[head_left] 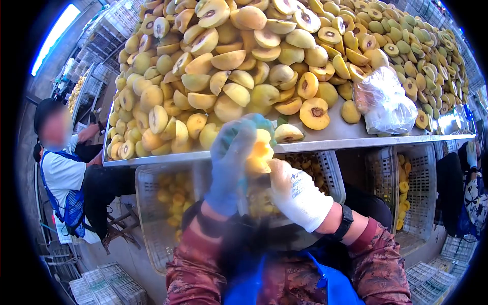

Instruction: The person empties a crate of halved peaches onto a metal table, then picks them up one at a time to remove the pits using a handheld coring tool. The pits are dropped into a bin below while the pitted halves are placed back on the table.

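My left hand (231,157), in a blue-grey glove, is wrapped round a yellow fruit piece (260,151) just in front of the table's metal edge (325,146). Close against its right side is my right hand (300,193), in a white glove, its fingers closed at the fruit; whatever lies between them is hidden. Halved yellow fruits (229,60) with brown centres are heaped on the table behind both hands. One half (288,133) lies at the edge, just right of my left hand.
A clear plastic bag (389,101) rests on the table at right. Crates with yellow pieces stand below the edge, one at left (147,203), another at right (424,188). A person (66,162) sits at far left; another person's sleeve (473,203) shows at far right.
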A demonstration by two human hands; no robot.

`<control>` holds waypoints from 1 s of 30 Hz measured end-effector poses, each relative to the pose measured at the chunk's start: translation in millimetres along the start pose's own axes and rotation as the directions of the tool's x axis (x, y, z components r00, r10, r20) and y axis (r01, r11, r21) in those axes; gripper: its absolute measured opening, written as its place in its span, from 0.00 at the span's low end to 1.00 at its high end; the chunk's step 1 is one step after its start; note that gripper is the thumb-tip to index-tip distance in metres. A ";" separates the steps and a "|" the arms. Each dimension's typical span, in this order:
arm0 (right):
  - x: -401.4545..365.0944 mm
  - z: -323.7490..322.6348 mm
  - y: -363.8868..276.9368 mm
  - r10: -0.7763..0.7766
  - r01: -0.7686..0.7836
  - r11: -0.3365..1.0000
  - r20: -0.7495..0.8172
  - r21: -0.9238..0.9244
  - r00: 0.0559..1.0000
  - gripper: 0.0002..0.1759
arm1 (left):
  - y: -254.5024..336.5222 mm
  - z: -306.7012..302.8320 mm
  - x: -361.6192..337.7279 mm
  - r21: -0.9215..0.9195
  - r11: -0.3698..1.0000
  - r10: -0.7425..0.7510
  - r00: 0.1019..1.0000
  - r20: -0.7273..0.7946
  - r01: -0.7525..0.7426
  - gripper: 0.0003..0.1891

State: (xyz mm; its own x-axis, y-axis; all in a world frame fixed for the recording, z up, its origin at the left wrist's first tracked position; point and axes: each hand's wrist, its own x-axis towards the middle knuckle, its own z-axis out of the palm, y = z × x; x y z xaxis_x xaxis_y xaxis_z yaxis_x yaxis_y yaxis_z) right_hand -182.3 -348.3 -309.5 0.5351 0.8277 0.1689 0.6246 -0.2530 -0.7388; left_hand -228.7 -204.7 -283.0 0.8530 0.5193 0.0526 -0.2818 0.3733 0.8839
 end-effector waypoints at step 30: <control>-16.2 -44.8 51.1 0.119 -0.143 0.984 0.197 0.111 0.973 0.17 | -19.8 34.1 74.7 0.832 0.041 -0.322 0.781 0.535 -0.554 0.22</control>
State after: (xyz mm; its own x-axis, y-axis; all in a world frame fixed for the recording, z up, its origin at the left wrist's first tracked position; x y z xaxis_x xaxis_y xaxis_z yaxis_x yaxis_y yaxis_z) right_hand -133.5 -397.1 -320.8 0.4828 0.8742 -0.0521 0.4749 -0.3113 -0.8232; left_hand -144.5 -199.5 -280.7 0.9919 -0.1266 0.0048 -0.1183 -0.9117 0.3934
